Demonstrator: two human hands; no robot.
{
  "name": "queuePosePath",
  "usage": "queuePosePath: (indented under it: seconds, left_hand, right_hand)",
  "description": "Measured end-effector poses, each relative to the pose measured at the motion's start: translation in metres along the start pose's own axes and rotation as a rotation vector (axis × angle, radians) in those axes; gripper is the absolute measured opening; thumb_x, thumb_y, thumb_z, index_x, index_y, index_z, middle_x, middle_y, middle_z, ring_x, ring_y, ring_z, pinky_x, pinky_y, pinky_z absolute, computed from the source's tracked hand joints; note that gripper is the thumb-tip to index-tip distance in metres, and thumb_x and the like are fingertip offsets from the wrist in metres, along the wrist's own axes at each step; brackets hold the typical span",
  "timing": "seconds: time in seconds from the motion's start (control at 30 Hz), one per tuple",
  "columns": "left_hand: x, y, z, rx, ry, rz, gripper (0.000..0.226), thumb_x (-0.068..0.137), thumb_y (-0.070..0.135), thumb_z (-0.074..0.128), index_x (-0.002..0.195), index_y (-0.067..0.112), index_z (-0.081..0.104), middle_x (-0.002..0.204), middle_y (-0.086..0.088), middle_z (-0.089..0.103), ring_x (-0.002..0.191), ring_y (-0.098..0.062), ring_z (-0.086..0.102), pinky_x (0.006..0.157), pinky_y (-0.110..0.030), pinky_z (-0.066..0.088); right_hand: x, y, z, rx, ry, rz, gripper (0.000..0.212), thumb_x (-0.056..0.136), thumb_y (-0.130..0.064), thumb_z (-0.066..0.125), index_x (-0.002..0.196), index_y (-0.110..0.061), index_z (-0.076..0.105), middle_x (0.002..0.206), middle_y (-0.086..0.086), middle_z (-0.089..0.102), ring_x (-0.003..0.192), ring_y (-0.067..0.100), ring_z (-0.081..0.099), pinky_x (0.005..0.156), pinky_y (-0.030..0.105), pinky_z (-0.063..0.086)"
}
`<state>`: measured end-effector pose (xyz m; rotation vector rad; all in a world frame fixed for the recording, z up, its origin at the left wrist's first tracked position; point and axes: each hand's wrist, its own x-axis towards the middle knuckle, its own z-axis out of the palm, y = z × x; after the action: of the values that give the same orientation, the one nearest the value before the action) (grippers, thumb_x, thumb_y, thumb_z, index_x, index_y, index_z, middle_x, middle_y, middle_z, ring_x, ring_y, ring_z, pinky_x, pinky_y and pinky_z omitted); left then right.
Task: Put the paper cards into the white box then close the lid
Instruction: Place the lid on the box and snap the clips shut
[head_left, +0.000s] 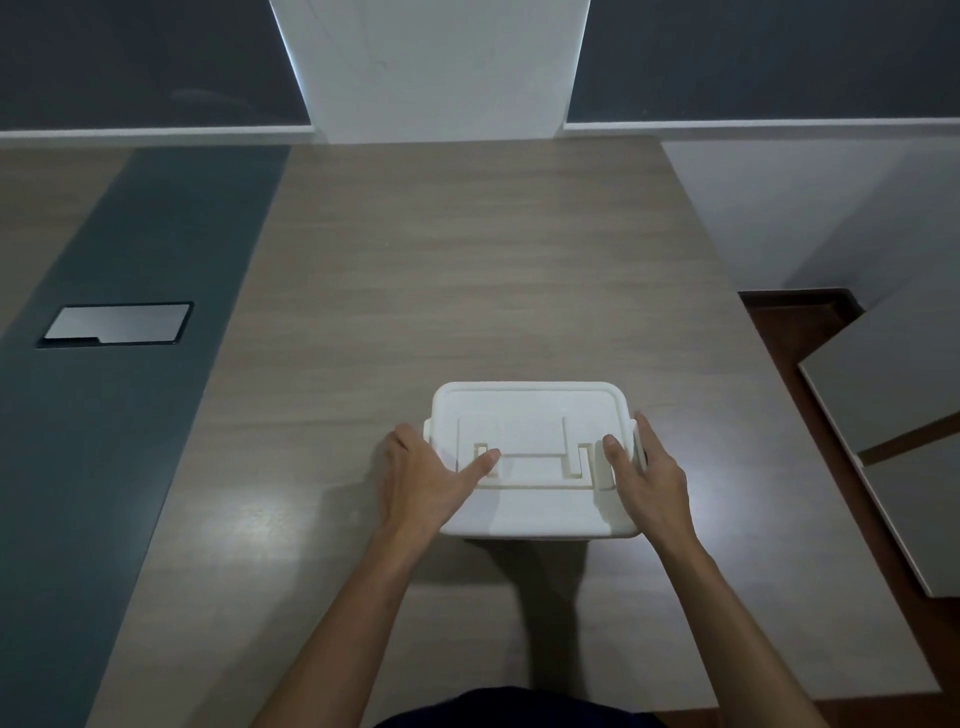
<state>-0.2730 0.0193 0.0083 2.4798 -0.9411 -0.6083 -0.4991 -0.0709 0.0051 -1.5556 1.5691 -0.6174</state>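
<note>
The white box (535, 415) stands on the wooden table in front of me with its lid lying flat on top; a folded handle is set into the lid. My left hand (423, 480) clasps the box's left side, thumb resting on the lid. My right hand (647, 475) clasps the right side, thumb on the lid and fingers over the side clip. No paper cards are visible; the inside of the box is hidden by the lid.
The wooden table (467, 260) stretches ahead to a white pillar (431, 67). A dark grey strip with a metal cable hatch (117, 323) runs along the left. The table's right edge drops to a dark floor, where a grey board (893, 395) lies.
</note>
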Motion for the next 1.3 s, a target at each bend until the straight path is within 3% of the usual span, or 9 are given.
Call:
queuePosePath:
  seconds: [0.13, 0.23, 0.53, 0.67, 1.0, 1.07, 1.13, 1.23, 1.3]
  left_hand:
    - [0.002, 0.001, 0.003, -0.122, -0.099, -0.004, 0.111, 0.070, 0.072, 0.066, 0.150, 0.014, 0.015, 0.152, -0.006, 0.034, 0.133, -0.029, 0.044, 0.096, -0.042, 0.043]
    - [0.001, -0.003, 0.009, -0.154, -0.144, 0.018, 0.103, 0.076, 0.075, 0.056, 0.153, 0.027, 0.006, 0.154, -0.004, 0.035, 0.131, -0.031, 0.047, 0.099, -0.045, 0.045]
    - [0.011, -0.001, 0.013, -0.226, -0.061, 0.024, 0.085, 0.077, 0.071, 0.059, 0.145, 0.033, 0.024, 0.140, 0.001, 0.052, 0.121, -0.028, 0.055, 0.090, -0.037, 0.044]
    - [0.026, 0.003, 0.013, -0.252, -0.044, 0.029, 0.084, 0.076, 0.071, 0.061, 0.143, 0.032, 0.027, 0.136, 0.002, 0.055, 0.119, -0.027, 0.056, 0.090, -0.038, 0.047]
    - [0.060, 0.009, 0.018, -0.396, -0.052, -0.022, 0.096, 0.062, 0.076, 0.068, 0.141, 0.037, 0.031, 0.141, 0.005, 0.053, 0.126, -0.021, 0.052, 0.102, -0.042, 0.045]
    - [0.065, 0.010, 0.020, -0.433, -0.038, -0.121, 0.111, 0.052, 0.080, 0.072, 0.141, 0.025, 0.036, 0.136, 0.001, 0.056, 0.124, -0.023, 0.055, 0.100, -0.042, 0.048]
    - [0.068, 0.011, 0.020, -0.443, -0.038, -0.240, 0.111, 0.043, 0.082, 0.073, 0.125, 0.012, 0.050, 0.117, -0.001, 0.065, 0.108, -0.024, 0.063, 0.089, -0.040, 0.054]
    - [0.069, 0.015, 0.018, -0.410, -0.095, -0.304, 0.077, 0.051, 0.079, 0.074, 0.089, 0.012, 0.064, 0.086, 0.000, 0.069, 0.086, -0.021, 0.067, 0.072, -0.034, 0.055]
    - [0.069, 0.015, 0.017, -0.423, -0.099, -0.295, 0.072, 0.052, 0.079, 0.074, 0.081, 0.013, 0.067, 0.080, 0.001, 0.070, 0.081, -0.020, 0.068, 0.065, -0.031, 0.053]
  right_hand:
    - [0.004, 0.005, -0.002, -0.030, -0.041, -0.017, 0.034, 0.096, -0.039, 0.049, 0.129, -0.033, 0.047, 0.102, -0.006, 0.061, 0.089, 0.012, 0.059, 0.063, 0.017, 0.041]
    - [0.006, 0.007, -0.001, -0.067, -0.050, -0.010, 0.038, 0.098, -0.040, 0.045, 0.135, -0.032, 0.042, 0.102, -0.004, 0.061, 0.083, 0.002, 0.055, 0.062, 0.015, 0.039]
    - [0.022, 0.005, 0.005, -0.074, -0.063, -0.017, 0.042, 0.100, -0.041, 0.040, 0.141, -0.033, 0.036, 0.103, -0.002, 0.060, 0.081, 0.000, 0.053, 0.063, 0.015, 0.039]
    - [0.040, 0.003, 0.011, -0.055, -0.045, -0.023, 0.039, 0.098, -0.047, 0.040, 0.137, -0.039, 0.038, 0.100, -0.003, 0.064, 0.087, 0.017, 0.059, 0.072, 0.030, 0.044]
    - [0.069, -0.011, 0.018, -0.031, -0.035, -0.029, 0.044, 0.098, -0.046, 0.042, 0.140, -0.034, 0.039, 0.102, -0.004, 0.059, 0.091, 0.020, 0.055, 0.079, 0.030, 0.041]
    - [0.072, -0.012, 0.019, -0.018, -0.033, -0.019, 0.045, 0.097, -0.047, 0.043, 0.139, -0.032, 0.040, 0.103, -0.005, 0.059, 0.093, 0.020, 0.055, 0.079, 0.030, 0.041]
    - [0.078, -0.010, 0.021, 0.000, -0.017, 0.060, 0.050, 0.094, -0.053, 0.046, 0.135, -0.025, 0.047, 0.106, -0.004, 0.062, 0.097, 0.021, 0.057, 0.080, 0.032, 0.043]
    - [0.081, -0.011, 0.023, 0.003, -0.014, 0.203, 0.055, 0.089, -0.061, 0.048, 0.108, -0.013, 0.063, 0.098, 0.002, 0.066, 0.091, 0.024, 0.061, 0.071, 0.032, 0.043]
    - [0.081, -0.011, 0.023, 0.017, -0.011, 0.213, 0.053, 0.089, -0.061, 0.048, 0.096, -0.011, 0.064, 0.087, -0.001, 0.064, 0.088, 0.023, 0.061, 0.063, 0.031, 0.041]
